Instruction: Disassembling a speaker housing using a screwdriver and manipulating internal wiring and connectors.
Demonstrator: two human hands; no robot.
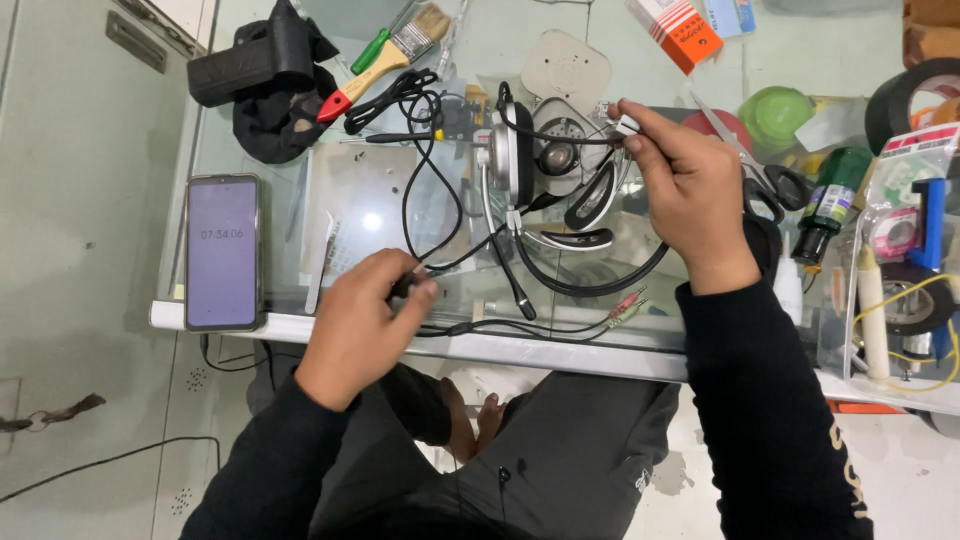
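Lying far left on the glass worktop (260,325) is one phone (222,251) with a lit purple screen. Just right of it, the left hand (362,325) has its grip pinched on the black cable (425,190) at the near edge. That cable loops up to one silver headset (545,170) at the middle. The right hand (690,190) pinches a thin wire at the headset's far right side. One pair of scissors (765,175) lies just right, one orange-and-white box (680,30) far beyond, one green bottle (825,205) and tape rolls further right
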